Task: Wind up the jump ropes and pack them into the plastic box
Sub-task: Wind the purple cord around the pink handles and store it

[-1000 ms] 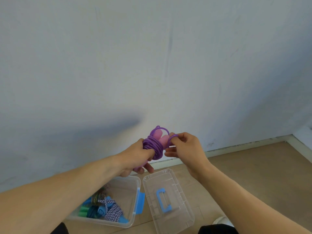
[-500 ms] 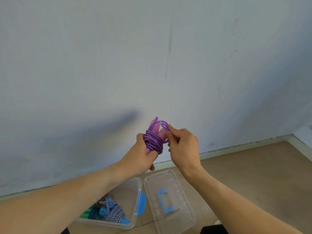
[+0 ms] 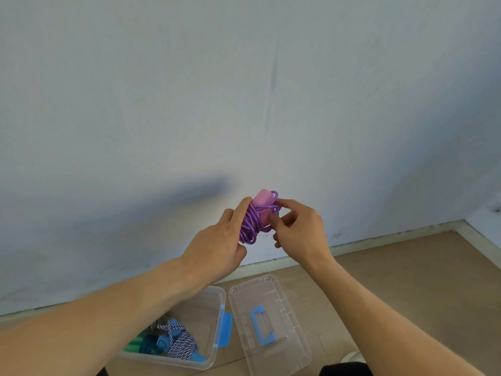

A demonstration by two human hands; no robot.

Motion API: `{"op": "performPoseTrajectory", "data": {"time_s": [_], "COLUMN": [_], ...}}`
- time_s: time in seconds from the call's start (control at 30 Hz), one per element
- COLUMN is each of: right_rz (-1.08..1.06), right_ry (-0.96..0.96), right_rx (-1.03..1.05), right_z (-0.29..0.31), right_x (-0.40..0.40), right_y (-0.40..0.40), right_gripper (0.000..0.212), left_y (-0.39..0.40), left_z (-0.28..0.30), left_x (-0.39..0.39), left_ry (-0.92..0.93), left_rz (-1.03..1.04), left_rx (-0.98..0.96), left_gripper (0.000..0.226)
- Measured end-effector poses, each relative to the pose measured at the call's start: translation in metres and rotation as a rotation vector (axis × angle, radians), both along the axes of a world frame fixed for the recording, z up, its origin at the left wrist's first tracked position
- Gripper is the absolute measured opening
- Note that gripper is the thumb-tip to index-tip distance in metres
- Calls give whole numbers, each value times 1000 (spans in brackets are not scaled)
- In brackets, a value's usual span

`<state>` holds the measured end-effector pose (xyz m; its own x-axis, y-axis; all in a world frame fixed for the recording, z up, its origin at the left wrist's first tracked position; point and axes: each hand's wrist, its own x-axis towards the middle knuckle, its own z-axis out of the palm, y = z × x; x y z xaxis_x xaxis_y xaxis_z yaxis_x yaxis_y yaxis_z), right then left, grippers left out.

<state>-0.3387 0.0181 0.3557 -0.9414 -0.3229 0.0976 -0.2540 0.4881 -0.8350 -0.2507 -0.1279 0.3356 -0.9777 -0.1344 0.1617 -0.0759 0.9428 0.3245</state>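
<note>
The purple jump rope (image 3: pixel 253 222) is held in the air well above the plastic box (image 3: pixel 208 329), which stands open on the floor with its lid (image 3: pixel 271 325) lying just beside it on the right. The left hand (image 3: pixel 219 246) grips the pink handles with the coils wound round them, its forefinger laid straight along the bundle. The right hand (image 3: pixel 298 230) pinches the last loop of cord at the top of the bundle, thumb and forefinger closed on it. Compared with a second ago, the free loop standing above the handles has shrunk and now lies close against them, and the bundle sits higher above the box. The inspector judges the winding all but finished, with only the end to secure. A blue-and-white rope (image 3: pixel 179 341) and green handles (image 3: pixel 134 344) already lie inside the box; this bundle is not yet packed.
</note>
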Motion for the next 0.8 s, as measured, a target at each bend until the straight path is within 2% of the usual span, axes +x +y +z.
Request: {"op": "performPoseTrajectory", "data": {"time_s": [0.1, 0.2, 0.23, 0.3, 0.37, 0.43, 0.5, 0.57, 0.67, 0.73, 0.8], "right_rz": [13, 48, 79, 182, 316, 425, 462, 428, 364, 343, 335], "right_ry": [119, 210, 244, 303, 345, 407, 449, 467, 451, 389, 322], "right_rx": [48, 77, 101, 116, 115, 128, 114, 86, 46, 17, -14], "right_z": [-4, -3, -4, -4, -5, -7, -9, -13, -19, -23, -25], "right_x": [0, -1, -2, -4, -2, 4, 9, 13, 18, 22, 26], "right_y": [1, 4, 5, 7, 5, 0, -3, -5, -8, -11, -15], "right_gripper": [29, 25, 24, 22, 20, 19, 16, 14, 9, 5, 5], "left_y": [-2, 0, 0, -7, -19, -24, -28, -29, -36, -44, -48], "left_z": [-4, -1, 3, 7, 9, 12, 16, 16, 18, 23, 26], "left_x": [-2, 3, 4, 1, -9, -11, -9, -6, -5, -7, -8], "left_ry": [3, -82, -142, -115, 6, 82, 59, 2, -72, -100, -67], "left_rz": [-47, -138, -122, -19, 104, 127, 42, -32, -78, -106, -128], "left_rx": [103, 505, 651, 927, 1037, 1028, 934, 860, 895, 786, 573], "left_gripper": [85, 77, 66, 45, 56, 44, 29, 27, 23, 20, 15]}}
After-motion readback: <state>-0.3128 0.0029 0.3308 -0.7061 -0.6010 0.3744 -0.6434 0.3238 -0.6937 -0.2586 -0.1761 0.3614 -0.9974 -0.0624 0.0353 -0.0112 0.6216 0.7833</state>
